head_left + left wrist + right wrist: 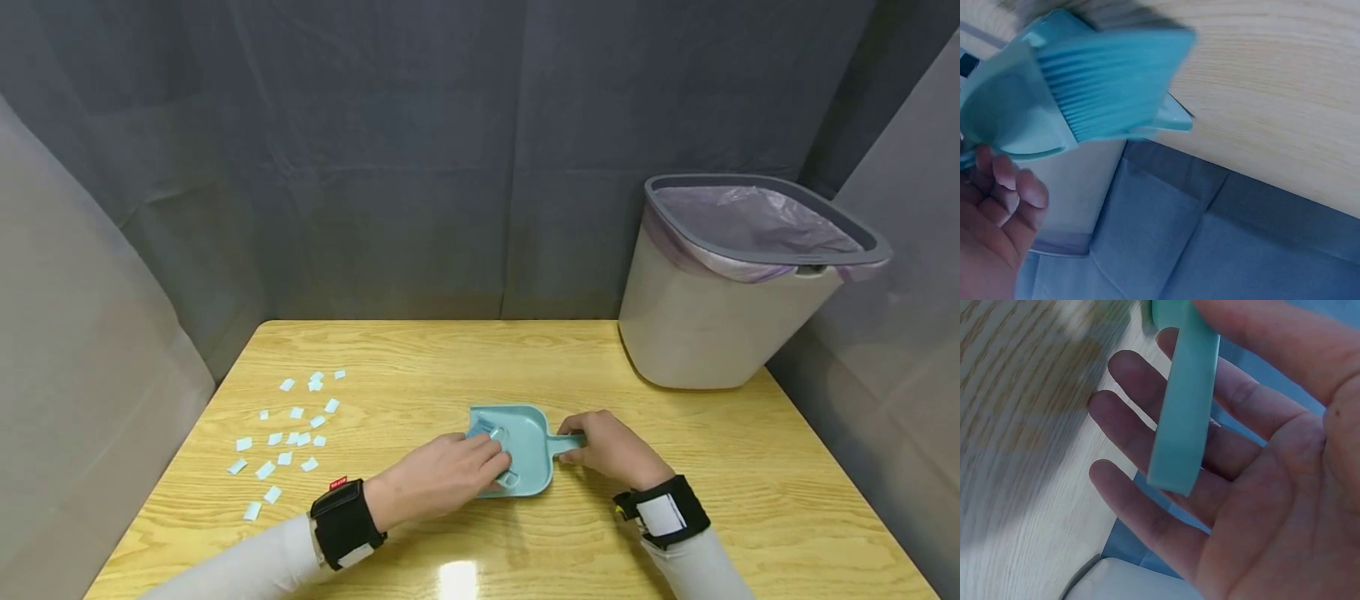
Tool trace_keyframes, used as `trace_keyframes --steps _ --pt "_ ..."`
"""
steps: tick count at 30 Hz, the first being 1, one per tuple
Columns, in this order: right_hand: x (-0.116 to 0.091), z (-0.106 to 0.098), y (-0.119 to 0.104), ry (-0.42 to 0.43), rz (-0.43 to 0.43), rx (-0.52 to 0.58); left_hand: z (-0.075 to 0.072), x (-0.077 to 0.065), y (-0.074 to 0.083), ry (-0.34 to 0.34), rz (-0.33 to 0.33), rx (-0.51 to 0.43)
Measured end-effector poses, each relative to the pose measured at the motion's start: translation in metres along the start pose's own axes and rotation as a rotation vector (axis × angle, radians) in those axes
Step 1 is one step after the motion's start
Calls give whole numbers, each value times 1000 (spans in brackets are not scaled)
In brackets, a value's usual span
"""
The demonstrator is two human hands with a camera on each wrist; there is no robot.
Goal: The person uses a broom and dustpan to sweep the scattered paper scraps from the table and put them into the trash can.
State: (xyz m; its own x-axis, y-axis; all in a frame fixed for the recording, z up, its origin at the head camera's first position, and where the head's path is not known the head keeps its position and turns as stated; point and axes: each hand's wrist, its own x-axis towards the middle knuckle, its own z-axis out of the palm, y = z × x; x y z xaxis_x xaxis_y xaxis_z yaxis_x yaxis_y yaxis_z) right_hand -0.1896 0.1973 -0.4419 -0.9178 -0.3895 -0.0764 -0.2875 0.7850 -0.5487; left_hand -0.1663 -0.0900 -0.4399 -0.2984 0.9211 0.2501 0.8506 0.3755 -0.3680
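Note:
A light teal dustpan rests near the middle of the wooden table, its open edge to the left. My right hand holds its handle, thumb against one side and fingers along the other. My left hand grips a small teal hand brush by its handle, over the dustpan's left part. In the head view that hand hides much of the brush. Blue bristles fan out in the left wrist view, beyond the curled fingertips.
Several small pale paper squares lie scattered on the table's left side. A grey bin with a purple-tinted liner stands at the back right. Grey cloth walls enclose the table at the back and sides.

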Motion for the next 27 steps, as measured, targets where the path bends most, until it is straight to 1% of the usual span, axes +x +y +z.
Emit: trace_keyframes --steps 1,3,7,9,12,15,18,20,24,27 --pt "0 0 0 1 0 0 -1 -1 -1 -2 -26 -26" --pt "0 0 0 3 -1 -3 -3 -4 -4 -3 -91 -111" --pt "1 1 1 6 7 -10 -7 -11 -11 1 -255 -328" --pt "1 2 2 5 11 -9 -6 -17 -15 15 -318 -426" --pt "1 3 2 6 13 -6 -3 -27 -17 40 -369 -534" --pt "3 4 2 18 5 -5 -2 -36 -18 77 -398 -617" --pt "4 7 2 27 -1 -5 -4 -45 -21 119 -441 -664" --pt "5 9 2 26 -3 -1 -9 -52 -25 148 -478 -689" --pt "5 11 2 29 -2 -1 -25 -67 -34 185 -603 -713" --pt "5 12 2 40 5 -8 -41 -83 -44 218 -696 -681"
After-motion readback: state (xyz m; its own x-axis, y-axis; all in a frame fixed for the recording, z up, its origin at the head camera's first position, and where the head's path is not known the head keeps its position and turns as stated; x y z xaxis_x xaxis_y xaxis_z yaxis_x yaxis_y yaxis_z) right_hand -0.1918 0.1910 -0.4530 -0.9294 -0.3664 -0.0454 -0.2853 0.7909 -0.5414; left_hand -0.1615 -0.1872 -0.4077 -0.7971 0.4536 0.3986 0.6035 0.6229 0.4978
